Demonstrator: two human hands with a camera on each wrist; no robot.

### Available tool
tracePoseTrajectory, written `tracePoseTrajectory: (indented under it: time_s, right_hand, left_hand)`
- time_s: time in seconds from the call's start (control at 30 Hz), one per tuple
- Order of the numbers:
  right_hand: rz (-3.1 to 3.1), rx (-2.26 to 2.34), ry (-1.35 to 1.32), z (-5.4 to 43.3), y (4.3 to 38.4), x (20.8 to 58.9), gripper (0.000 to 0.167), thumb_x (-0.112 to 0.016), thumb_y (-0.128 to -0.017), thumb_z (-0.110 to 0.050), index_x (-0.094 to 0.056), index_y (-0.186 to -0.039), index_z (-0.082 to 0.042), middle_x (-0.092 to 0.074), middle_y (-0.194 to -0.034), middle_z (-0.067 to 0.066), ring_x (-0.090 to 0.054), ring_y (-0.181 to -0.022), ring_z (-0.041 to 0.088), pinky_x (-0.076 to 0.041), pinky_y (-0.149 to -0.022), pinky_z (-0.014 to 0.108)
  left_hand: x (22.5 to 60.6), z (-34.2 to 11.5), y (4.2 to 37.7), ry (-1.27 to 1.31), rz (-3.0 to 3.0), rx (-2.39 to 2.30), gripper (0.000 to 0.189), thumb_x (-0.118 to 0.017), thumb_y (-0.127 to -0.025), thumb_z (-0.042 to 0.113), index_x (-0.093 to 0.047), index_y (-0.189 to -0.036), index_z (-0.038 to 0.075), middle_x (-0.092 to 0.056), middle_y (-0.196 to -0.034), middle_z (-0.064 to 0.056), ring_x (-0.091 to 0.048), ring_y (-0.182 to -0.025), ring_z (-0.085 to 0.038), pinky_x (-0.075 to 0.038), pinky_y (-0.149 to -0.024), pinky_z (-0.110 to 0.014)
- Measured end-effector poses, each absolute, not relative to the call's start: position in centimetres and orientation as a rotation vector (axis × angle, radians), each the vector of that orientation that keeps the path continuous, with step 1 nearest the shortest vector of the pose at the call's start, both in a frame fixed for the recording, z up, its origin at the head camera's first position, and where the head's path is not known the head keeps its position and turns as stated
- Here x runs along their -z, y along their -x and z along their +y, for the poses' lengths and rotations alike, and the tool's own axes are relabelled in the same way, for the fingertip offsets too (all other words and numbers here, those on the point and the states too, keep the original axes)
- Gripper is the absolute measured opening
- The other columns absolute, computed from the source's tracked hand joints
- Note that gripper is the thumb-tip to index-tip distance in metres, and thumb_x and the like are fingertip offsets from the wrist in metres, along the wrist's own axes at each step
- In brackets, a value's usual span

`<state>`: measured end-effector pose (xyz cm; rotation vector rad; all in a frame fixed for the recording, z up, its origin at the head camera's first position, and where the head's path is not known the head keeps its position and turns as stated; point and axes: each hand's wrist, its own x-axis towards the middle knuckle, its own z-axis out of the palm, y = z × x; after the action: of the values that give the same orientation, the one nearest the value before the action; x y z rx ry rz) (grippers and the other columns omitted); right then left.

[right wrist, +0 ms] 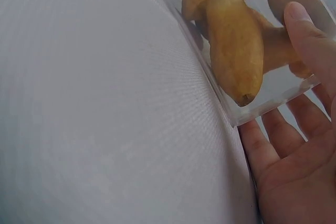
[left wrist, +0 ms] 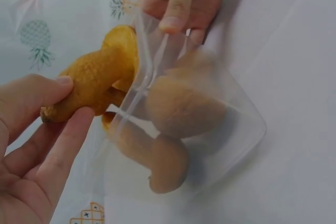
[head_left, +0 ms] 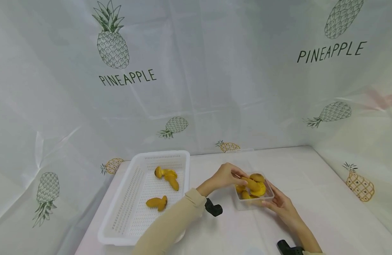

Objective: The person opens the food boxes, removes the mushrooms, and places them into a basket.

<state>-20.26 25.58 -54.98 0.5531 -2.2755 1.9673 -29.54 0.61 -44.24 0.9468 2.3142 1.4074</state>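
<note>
Head view: a pineapple-print sheet hangs behind a white-covered desk. On the desk, a white perforated basket; to its right and apart from it, a smaller clear container. Right hand: fingers grasping the container's side, thumb laid on its wall. Left hand: fingers pinching one yellow mushroom by the stem, cap at the container's opening. Remaining mushrooms: several inside the container, others lying in two separate groups in the basket.
</note>
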Motion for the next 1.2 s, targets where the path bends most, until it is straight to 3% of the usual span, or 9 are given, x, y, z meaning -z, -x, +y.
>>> tracePoseTrajectory:
  time_s: [0.23, 0.43, 0.67, 1.0, 1.2]
  right_hand:
    - [-2.279, -1.977, -0.517, 25.5, 20.3, 55.0, 0.075, -0.065, -0.094, 0.003, -0.024, -0.157, -0.002, -0.017, -0.158, 0.031, -0.052, -0.122, -0.003, -0.052, -0.089, 0.018]
    - [-2.272, -1.981, -0.534, 25.7, 20.5, 55.2, 0.076, -0.065, -0.094, 0.003, -0.024, -0.158, -0.003, -0.023, -0.158, 0.025, -0.042, -0.129, -0.009, -0.046, -0.095, 0.015]
    - [-2.247, -2.002, -0.570, 25.7, 20.6, 55.3, 0.077, -0.065, -0.094, 0.005, -0.022, -0.157, -0.001, -0.022, -0.157, 0.027, -0.041, -0.131, -0.007, -0.043, -0.098, 0.014]
    - [-2.309, -1.931, -0.517, 25.6, 20.4, 55.2, 0.077, -0.067, -0.094, 0.000, -0.024, -0.158, -0.004, -0.023, -0.156, 0.029, -0.046, -0.124, -0.011, -0.049, -0.091, 0.015]
    - [-2.309, -1.915, -0.533, 25.6, 20.3, 55.2, 0.077, -0.066, -0.094, 0.002, -0.023, -0.158, -0.004, -0.027, -0.158, 0.021, -0.054, -0.118, -0.006, -0.052, -0.089, 0.018]
  left_hand:
    - [43.4, -1.0, 29.9, -0.856, 2.264, -1.489, 0.021, -0.082, -0.084, 0.011, -0.079, -0.104, 0.006, -0.075, -0.098, 0.004, -0.069, -0.085, -0.005, -0.058, -0.074, -0.023]
    - [43.0, -2.6, 30.3, -0.828, 2.239, -1.563, 0.021, -0.080, -0.085, 0.010, -0.078, -0.106, 0.005, -0.075, -0.098, 0.003, -0.071, -0.085, -0.009, -0.059, -0.074, -0.026]
    - [42.4, -4.3, 30.5, -0.761, 2.183, -1.684, 0.022, -0.080, -0.085, 0.009, -0.077, -0.107, 0.005, -0.075, -0.098, 0.000, -0.072, -0.085, -0.015, -0.059, -0.077, -0.030]
    - [40.9, -7.3, 29.9, -0.685, 2.060, -1.838, 0.027, -0.074, -0.090, 0.006, -0.071, -0.115, -0.003, -0.071, -0.110, -0.010, -0.072, -0.093, -0.023, -0.057, -0.087, -0.043]
    - [40.0, -9.7, 29.4, -0.596, 2.035, -1.914, 0.029, -0.073, -0.090, 0.002, -0.068, -0.118, -0.006, -0.070, -0.110, -0.015, -0.072, -0.093, -0.024, -0.057, -0.087, -0.042]
